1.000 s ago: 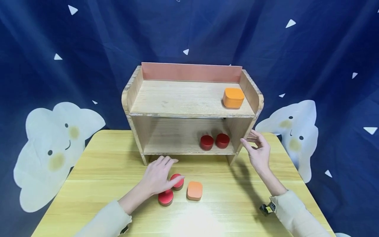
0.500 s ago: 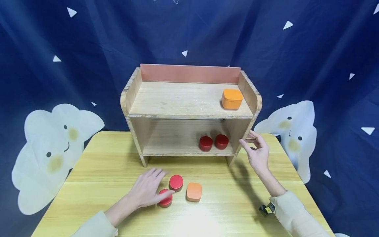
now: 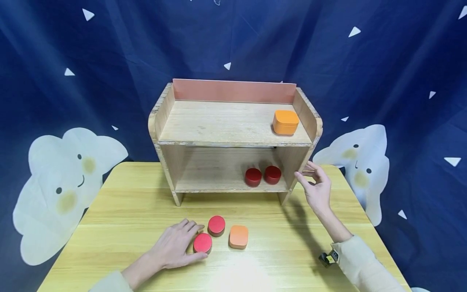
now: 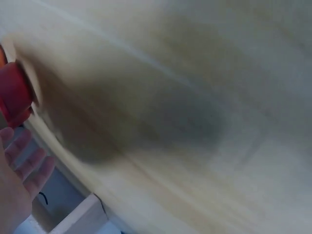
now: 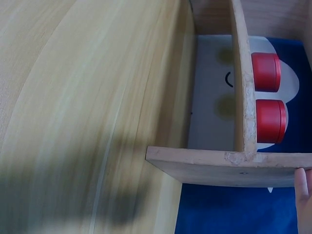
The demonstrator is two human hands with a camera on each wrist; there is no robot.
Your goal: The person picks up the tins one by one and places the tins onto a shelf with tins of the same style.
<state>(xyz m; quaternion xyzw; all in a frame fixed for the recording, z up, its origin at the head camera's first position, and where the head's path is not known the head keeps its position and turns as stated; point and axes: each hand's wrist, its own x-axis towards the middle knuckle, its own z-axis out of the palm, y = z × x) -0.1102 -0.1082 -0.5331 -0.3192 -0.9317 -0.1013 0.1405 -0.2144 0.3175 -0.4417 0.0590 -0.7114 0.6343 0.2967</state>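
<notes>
My left hand (image 3: 174, 245) is low around the left side of the front red round tin (image 3: 202, 243), fingers behind it and thumb in front. In the left wrist view its fingers (image 4: 30, 168) look extended, with the red tin (image 4: 14, 92) just beyond them. Another red tin (image 3: 217, 226) stands close behind, and a light orange square tin (image 3: 238, 237) sits to its right. My right hand (image 3: 318, 187) touches the right side panel of the wooden shelf (image 3: 233, 121) at its front edge. In the right wrist view, only fingertips (image 5: 303, 184) show against that panel.
On the lower shelf board, toward the right, are two red tins, a left one (image 3: 253, 177) and a right one (image 3: 272, 174). The top board holds an orange square tin (image 3: 285, 122). A wooden table (image 3: 277, 243) bears the shelf; a dark blue curtain (image 3: 233, 40) hangs behind.
My left hand has moved left and toward me, from over the red tins to around the front tin's left side. The right hand remains at the shelf panel.
</notes>
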